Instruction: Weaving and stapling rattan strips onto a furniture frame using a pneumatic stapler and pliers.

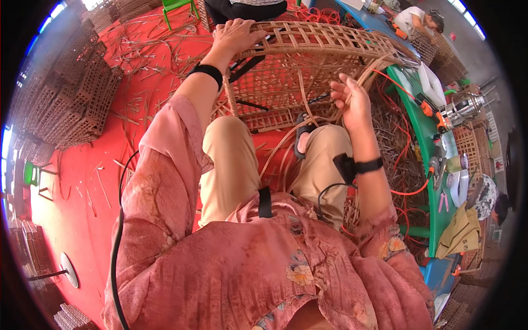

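A large brown woven basket (313, 39) of openwork rattan-like strips is tipped in front of my knees, its latticed side at the top. My left hand (236, 36) grips its upper left corner, fingers draped over the edge. Beside its right end, my right hand (352, 102) is raised palm toward me, fingers loosely bent and apart, with nothing visible in them. Loose strips (369, 70) fan out from the basket's right corner and pass close behind that hand. Long strands (280, 147) hang down between my knees. Part of the basket's underside is in shadow.
To the right stands a green table (416, 132) with an orange-handled tool (434, 114), pink-handled pliers (443, 201) and orange cords. Stacked woven baskets (71, 93) stand at left. Strip scraps litter the red floor (82, 176). Another person (421, 23) works at far right.
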Tool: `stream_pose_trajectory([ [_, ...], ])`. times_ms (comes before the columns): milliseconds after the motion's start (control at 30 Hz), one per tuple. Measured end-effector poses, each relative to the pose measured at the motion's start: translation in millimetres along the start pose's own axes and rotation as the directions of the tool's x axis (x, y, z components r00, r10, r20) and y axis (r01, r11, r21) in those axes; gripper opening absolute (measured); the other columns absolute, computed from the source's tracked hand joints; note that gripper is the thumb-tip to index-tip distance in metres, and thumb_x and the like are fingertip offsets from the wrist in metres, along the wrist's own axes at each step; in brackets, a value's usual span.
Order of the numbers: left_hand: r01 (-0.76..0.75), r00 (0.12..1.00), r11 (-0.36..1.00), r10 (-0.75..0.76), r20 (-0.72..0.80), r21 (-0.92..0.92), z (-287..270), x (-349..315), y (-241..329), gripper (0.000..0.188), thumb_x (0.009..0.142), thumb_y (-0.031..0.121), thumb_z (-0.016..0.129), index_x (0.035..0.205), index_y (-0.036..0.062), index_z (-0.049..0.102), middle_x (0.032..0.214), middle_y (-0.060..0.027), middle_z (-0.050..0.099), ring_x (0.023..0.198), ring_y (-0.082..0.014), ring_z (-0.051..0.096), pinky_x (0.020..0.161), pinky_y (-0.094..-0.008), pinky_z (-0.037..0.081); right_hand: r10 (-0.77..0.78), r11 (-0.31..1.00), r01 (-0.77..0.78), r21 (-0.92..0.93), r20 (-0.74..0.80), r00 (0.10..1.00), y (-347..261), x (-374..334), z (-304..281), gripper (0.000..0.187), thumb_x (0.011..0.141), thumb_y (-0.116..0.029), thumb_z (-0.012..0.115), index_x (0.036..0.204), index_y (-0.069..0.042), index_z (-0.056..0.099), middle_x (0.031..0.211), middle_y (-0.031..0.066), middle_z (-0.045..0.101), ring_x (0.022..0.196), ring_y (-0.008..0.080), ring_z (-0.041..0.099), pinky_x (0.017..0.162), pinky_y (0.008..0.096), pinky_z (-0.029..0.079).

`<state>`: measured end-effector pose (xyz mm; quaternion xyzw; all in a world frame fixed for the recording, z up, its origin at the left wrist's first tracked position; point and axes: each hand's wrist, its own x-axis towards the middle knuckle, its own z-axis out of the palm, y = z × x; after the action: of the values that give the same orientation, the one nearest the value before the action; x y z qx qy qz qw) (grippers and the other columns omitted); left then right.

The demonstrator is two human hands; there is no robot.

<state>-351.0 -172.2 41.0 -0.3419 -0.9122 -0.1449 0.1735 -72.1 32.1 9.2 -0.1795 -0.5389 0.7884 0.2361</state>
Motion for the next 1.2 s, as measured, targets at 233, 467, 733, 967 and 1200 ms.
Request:
stream_pose_trajectory([
  [233, 0.019, 1.000, 1.000, -0.018, 0.023, -0.007, -0.7, 3.8, -3.5, 0.071, 0.085, 0.067, 0.047, 0.139, 0.0219, 0.046, 0.141, -0.0084, 0.046, 0.132, -0.0296, 0.040, 0.109, -0.0524, 0.027, -0.429, 0.862, 0.378, -0.338, -0.087, 0.899, -25.2, -97.9, -7.1, 0.031, 0.099, -0.029, 0.048, 0.114, -0.004, 0.058, 0.074, 0.0009, 0.055, 0.057, 0.0034, 0.044, 0.048, 0.0163, 0.032],
  [467, 0.040, 0.997, 0.999, -0.038, 0.068, -0.029, -6.2, 3.9, -4.3, 0.071, 0.085, 0.067, 0.048, 0.137, 0.0202, 0.048, 0.139, -0.0079, 0.048, 0.132, -0.0294, 0.040, 0.109, -0.0529, 0.027, -0.585, 0.707, 0.525, -0.473, 0.026, 0.811, -19.0, -105.2, 11.4, 0.040, 0.100, -0.035, 0.044, 0.100, -0.001, 0.066, 0.073, -0.0026, 0.048, 0.063, 0.0053, 0.039, 0.057, 0.0213, 0.032],
  [733, 0.016, 1.000, 0.996, -0.015, 0.006, -0.087, -1.2, 10.3, -11.6, 0.073, 0.081, 0.068, 0.052, 0.134, 0.0189, 0.053, 0.135, -0.0083, 0.052, 0.129, -0.0279, 0.043, 0.107, -0.0477, 0.027, -0.283, 0.935, 0.287, -0.208, 0.046, 0.958, 7.1, -69.4, 40.9, 0.029, 0.100, -0.028, 0.049, 0.106, -0.003, 0.065, 0.069, -0.0030, 0.052, 0.059, 0.0028, 0.042, 0.053, 0.0175, 0.032],
  [967, -0.074, 0.990, 0.994, 0.064, -0.126, -0.077, 9.7, 9.9, -19.4, 0.056, 0.088, 0.055, 0.054, 0.124, 0.0136, 0.060, 0.124, -0.0099, 0.057, 0.121, -0.0295, 0.050, 0.102, -0.0475, 0.035, -0.115, 0.993, 0.116, 0.005, 0.147, 0.982, 12.4, -61.7, 52.7, 0.033, 0.099, -0.029, 0.050, 0.115, -0.002, 0.060, 0.071, 0.0002, 0.057, 0.057, 0.0054, 0.048, 0.051, 0.0176, 0.037],
  [1200, -0.122, 0.976, 0.969, 0.079, -0.202, -0.214, 5.9, 8.1, -26.7, 0.045, 0.088, 0.047, 0.058, 0.111, 0.0087, 0.067, 0.109, -0.0141, 0.063, 0.106, -0.0320, 0.059, 0.091, -0.0418, 0.045, -0.420, 0.900, 0.397, 0.181, 0.109, 0.901, -53.5, -70.9, 38.7, 0.035, 0.099, -0.030, 0.051, 0.114, -0.001, 0.058, 0.071, 0.0023, 0.056, 0.055, 0.0083, 0.047, 0.048, 0.0208, 0.037],
])
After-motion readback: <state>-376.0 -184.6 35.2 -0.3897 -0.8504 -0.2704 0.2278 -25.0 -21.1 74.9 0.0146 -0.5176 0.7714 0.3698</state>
